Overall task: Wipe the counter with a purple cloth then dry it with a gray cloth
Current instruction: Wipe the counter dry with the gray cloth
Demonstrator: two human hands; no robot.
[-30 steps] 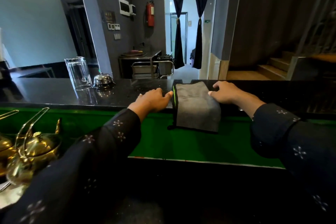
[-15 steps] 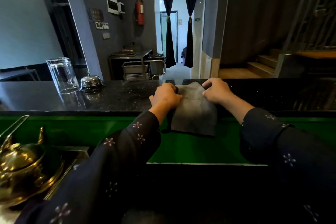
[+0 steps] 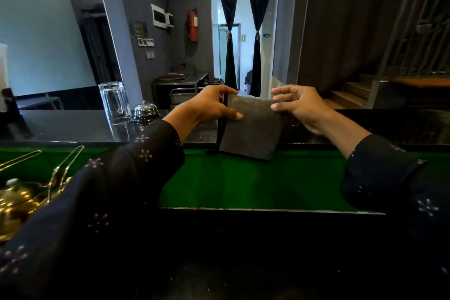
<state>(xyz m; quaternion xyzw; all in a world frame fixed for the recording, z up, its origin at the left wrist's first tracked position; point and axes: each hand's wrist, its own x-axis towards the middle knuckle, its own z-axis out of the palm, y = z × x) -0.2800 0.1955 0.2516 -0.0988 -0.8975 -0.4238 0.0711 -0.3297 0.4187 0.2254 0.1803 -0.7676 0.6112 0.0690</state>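
Gray cloth (image 3: 250,129) hangs pinched between left hand (image 3: 209,107) and right hand (image 3: 302,109), seemingly above counter (image 3: 73,126)

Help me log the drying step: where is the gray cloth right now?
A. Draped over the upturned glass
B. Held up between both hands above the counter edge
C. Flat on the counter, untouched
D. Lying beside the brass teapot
B: the left hand and right hand each pinch a top corner of the gray cloth, which hangs over the counter edge.

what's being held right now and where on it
The gray cloth, lifted by its top edge: the left hand pinches the top left corner, the right hand the top right.
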